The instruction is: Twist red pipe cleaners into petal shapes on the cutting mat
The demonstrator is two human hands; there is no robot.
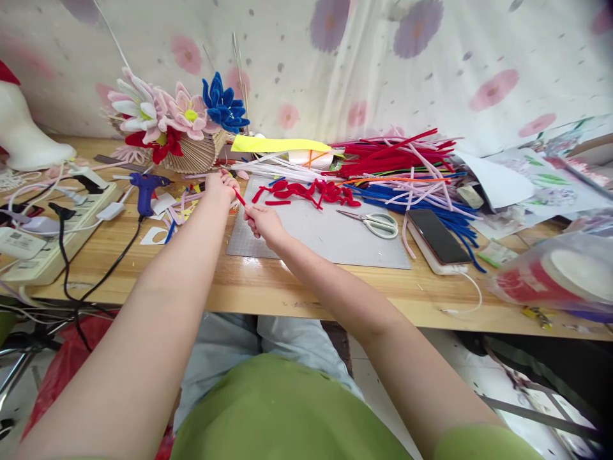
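Observation:
A short red pipe cleaner (239, 197) spans the gap between my two hands. My left hand (221, 186) is closed on its upper end, at the far left of the grey cutting mat (306, 239). Lower and to the right, my right hand (263, 223) pinches the other end over the mat's left part. Just beyond my right hand, several bent red pipe cleaner pieces (316, 191) lie on the mat. Scissors with pale handles (380, 225) rest at the mat's right side.
Behind the mat lie bundles of red (397, 153) and blue pipe cleaners (445, 223). Fuzzy flowers (186, 115) stand at the back left, near a blue glue gun (145, 191) and a power strip (71, 233). A phone (438, 236) and a bagged cup (550, 275) are on the right.

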